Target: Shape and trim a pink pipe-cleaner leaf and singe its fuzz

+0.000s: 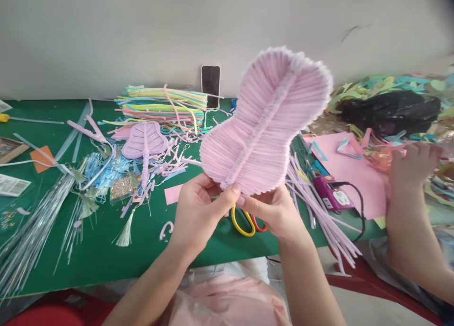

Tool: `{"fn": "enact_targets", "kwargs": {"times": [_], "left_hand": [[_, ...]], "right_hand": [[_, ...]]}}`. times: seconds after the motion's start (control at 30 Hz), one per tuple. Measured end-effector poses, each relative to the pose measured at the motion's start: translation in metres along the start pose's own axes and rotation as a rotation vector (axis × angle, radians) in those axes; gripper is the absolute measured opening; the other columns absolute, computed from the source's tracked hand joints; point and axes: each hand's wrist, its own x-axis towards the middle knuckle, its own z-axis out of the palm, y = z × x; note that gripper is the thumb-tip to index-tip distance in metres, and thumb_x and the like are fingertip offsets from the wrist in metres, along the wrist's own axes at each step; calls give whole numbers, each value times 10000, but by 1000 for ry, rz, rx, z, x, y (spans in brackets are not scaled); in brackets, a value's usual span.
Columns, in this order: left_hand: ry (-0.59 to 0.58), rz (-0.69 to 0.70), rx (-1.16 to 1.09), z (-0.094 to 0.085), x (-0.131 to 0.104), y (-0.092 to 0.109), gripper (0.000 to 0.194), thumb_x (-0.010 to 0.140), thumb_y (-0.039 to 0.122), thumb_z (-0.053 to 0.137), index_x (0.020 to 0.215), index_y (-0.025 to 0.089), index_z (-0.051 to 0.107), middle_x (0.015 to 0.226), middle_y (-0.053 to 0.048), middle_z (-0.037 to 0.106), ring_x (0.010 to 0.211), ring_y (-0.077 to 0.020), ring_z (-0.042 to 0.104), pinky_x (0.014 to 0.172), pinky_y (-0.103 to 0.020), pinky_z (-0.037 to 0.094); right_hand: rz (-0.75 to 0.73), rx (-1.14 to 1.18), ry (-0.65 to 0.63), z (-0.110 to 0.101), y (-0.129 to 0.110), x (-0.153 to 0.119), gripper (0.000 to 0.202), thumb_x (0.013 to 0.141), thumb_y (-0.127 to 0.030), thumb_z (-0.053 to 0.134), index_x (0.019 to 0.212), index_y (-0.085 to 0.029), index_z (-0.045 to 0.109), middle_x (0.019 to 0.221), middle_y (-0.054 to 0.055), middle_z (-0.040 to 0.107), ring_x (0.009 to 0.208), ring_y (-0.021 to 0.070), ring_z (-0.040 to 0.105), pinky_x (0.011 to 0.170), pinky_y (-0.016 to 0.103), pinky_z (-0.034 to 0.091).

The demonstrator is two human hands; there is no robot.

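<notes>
A large pale pink-lilac fan shape made of pipe cleaners (264, 122), with a raised centre rib, is held up tilted to the right above the table. My left hand (196, 210) pinches its lower left edge, thumb near the foot of the rib. At the lower right edge my right hand (275, 210) is closed on it too, the two thumbs almost touching. Fingers behind the fan are partly hidden. Below the hands lie scissors (243, 222) with yellow and red handles. A smaller purple fan (145, 141) with a wrapped handle rests on the table to the left.
Bundled coloured pipe cleaners (163, 106) lie at the back near a phone (211, 85) leaning on the wall. Silver strands (39, 236) spread at left. Loose lilac pipe cleaners (315, 207) and a purple power adapter (331, 193) are at right, near another person's arm (407, 217).
</notes>
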Motion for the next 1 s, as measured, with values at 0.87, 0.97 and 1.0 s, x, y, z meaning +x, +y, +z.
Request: {"fn": "enact_targets", "kwargs": {"times": [0.87,0.97,1.0], "left_hand": [[124,43,-68,11,-1,-3,153,790,210,734,654,163,681,508,40,647,457,-80,598,473,-162,516],[138,33,-56,11,-2,-2,168,784,224,728,641,160,668,482,40,614,421,-78,553,416,-162,471],[142,27,-56,11,-2,-2,177,780,222,729,630,160,659,474,42,605,415,-76,542,405,-160,458]], "right_hand": [[-293,-121,392,19,9,-2,237,774,-253,778,942,-253,611,841,-4,664,689,148,633,628,282,539],[-254,-75,345,18,11,-1,211,797,-267,764,945,-247,614,850,0,661,731,155,636,679,299,542],[-240,-52,330,17,12,0,203,801,-270,762,940,-246,616,849,-1,660,739,156,637,695,304,542]]}}
